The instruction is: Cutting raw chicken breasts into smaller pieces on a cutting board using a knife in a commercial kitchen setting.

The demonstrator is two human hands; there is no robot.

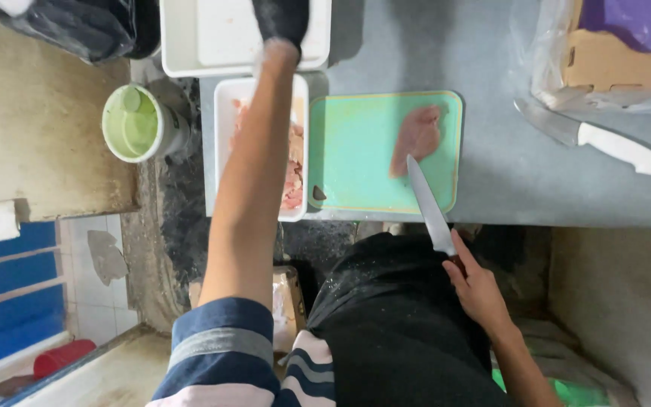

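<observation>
My right hand (478,290) grips the handle of a long knife (429,207) at the near edge of the counter. Its blade points up onto a green cutting board (356,151), and the tip touches a flat piece of raw pink meat (418,136). My left arm stretches far over a narrow white tray (224,143) of raw meat pieces (293,169). My left hand (281,22), in a black glove, is over a larger white tub (182,45) at the back. Whether that hand holds anything is not visible.
A second knife with a white handle (615,147) lies on the grey counter (506,181) at the right. Behind it stands a plastic-wrapped cardboard box (612,68). A green-and-white bucket (139,124) and a black bag (77,26) sit left of the counter.
</observation>
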